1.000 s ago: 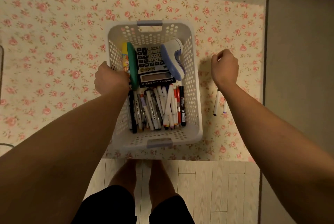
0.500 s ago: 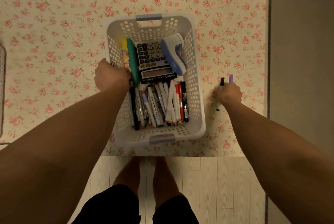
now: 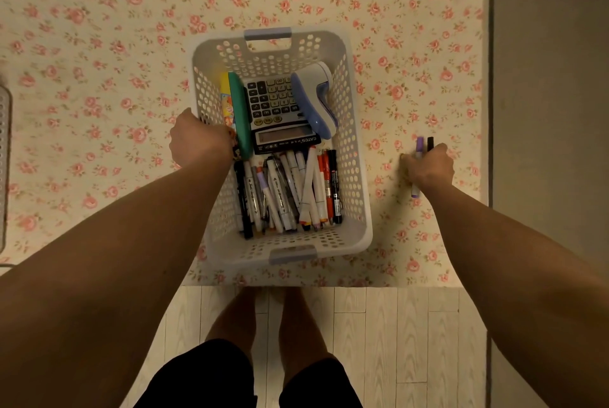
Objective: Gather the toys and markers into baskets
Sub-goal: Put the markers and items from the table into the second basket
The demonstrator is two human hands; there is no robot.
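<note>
- Perforated white basket [image 3: 359,183] with lavender handles, upright on the floral-clothed tabletop [image 3: 99,78], near the front edge.
- At the basket's left rim, left hand [image 3: 199,140], curled over the rim and gripping it; fingertips hidden on the inner side.
- Well to the right of the basket, right hand [image 3: 428,167], low over the cloth, fingers closed round two markers held side by side.
- In that grip, purple-capped marker [image 3: 419,145], cap protruding past the knuckles, opposite purple end showing below the hand; touching the cloth or lifted, not determinable.
- Just beside it on the right, black-capped marker [image 3: 430,143], only the cap exposed.
- In the near half of the basket, loose pile of markers [image 3: 290,190], mostly white-barrelled, with black and red-orange ones among them, lying roughly lengthwise.
- In the far half, calculator [image 3: 273,104], keys up, display end toward the pile.
- Left of the calculator, teal oblong object [image 3: 242,114], with a yellow illustrated item [image 3: 225,97] between it and the basket wall.
- Right of the calculator, white-and-lavender handheld device [image 3: 316,97], close against the right wall, partly over the keys.
- At the far left edge of the view, part of a second perforated container [image 3: 4,160] on the cloth.
- Below the tabletop's front edge, pale wood-plank floor [image 3: 395,341], bare legs and black shorts [image 3: 204,378].
</note>
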